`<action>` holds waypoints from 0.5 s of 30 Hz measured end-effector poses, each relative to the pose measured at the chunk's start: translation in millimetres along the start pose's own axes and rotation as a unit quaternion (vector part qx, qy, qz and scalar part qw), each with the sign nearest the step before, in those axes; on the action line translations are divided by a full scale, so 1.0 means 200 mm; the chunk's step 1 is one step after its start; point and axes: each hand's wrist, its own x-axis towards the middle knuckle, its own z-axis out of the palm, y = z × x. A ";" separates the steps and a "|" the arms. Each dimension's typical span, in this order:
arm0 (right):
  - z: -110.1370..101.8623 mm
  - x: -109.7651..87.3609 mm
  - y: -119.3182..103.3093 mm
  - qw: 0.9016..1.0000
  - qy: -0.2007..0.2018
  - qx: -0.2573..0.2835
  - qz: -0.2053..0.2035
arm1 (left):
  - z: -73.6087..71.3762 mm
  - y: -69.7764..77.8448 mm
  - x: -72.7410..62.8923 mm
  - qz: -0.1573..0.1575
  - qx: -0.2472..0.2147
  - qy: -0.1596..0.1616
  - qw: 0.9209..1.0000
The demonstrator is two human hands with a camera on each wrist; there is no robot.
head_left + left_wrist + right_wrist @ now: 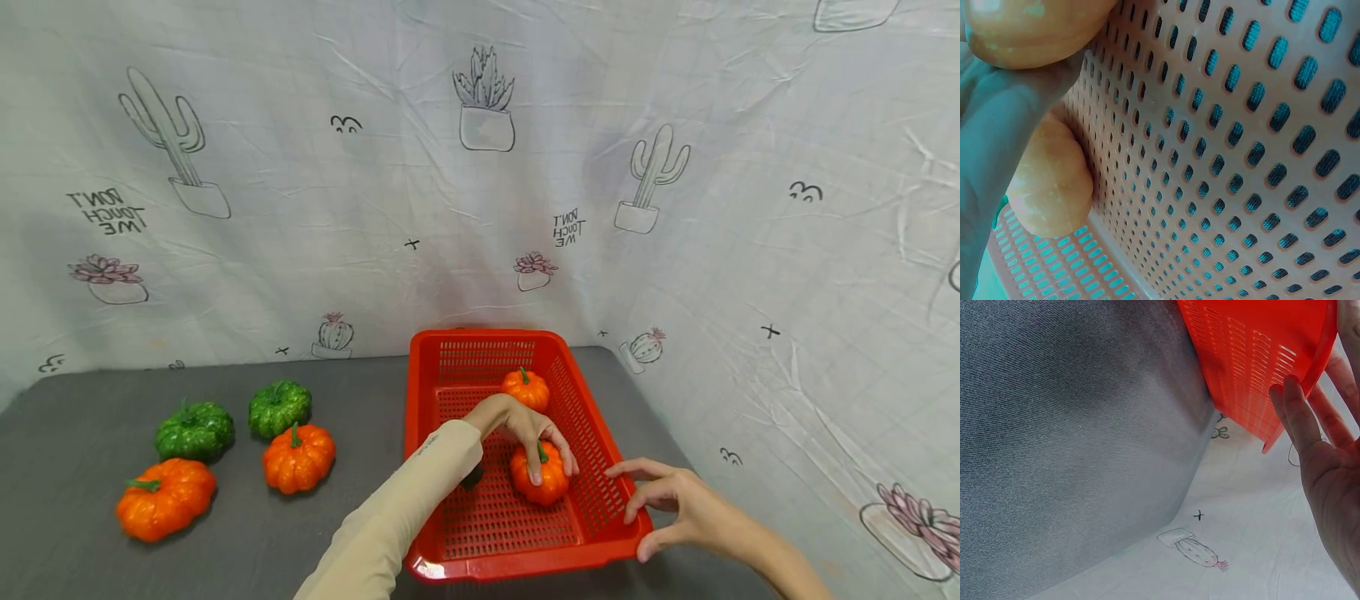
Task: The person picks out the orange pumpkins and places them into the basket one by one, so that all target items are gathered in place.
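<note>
Inside a red plastic basket (525, 565), my left hand (523, 427) reaches down over a small orange pumpkin (551, 486) and grips it, thumb on the near side and fingers on the far side. A second orange pumpkin (527, 388) sits behind it along the basket's right wall. The left wrist view shows the gripped pumpkin (1035, 31) by the perforated wall (1210, 156), with the other pumpkin (1054, 181) beyond it. At the front right corner, my right hand (682, 507) holds the basket's rim, with fingertips along the side and thumb at the corner.
On the grey tabletop (330, 517) left of the basket lie two green pumpkins (195, 431) (279, 408) and two orange pumpkins (167, 500) (298, 458). A white printed cloth (405, 192) hangs behind the table and along its right side.
</note>
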 end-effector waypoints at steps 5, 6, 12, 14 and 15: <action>0.00 0.00 0.00 1.000 0.001 -0.001 0.000 | 0.01 0.00 0.00 -0.009 0.002 0.013 1.000; 0.00 0.00 0.00 1.000 0.001 -0.002 -0.001 | 0.01 0.00 0.00 -0.012 0.002 0.017 1.000; 0.01 0.00 0.00 1.000 0.004 0.001 -0.006 | 0.02 0.02 -0.01 -0.027 -0.019 0.025 0.999; 0.01 0.00 0.00 1.000 0.004 0.001 -0.005 | 0.02 0.03 -0.02 -0.034 -0.019 0.026 0.999; 0.01 0.00 0.00 1.000 0.005 0.002 -0.001 | 0.02 0.03 -0.02 -0.039 -0.018 0.027 0.999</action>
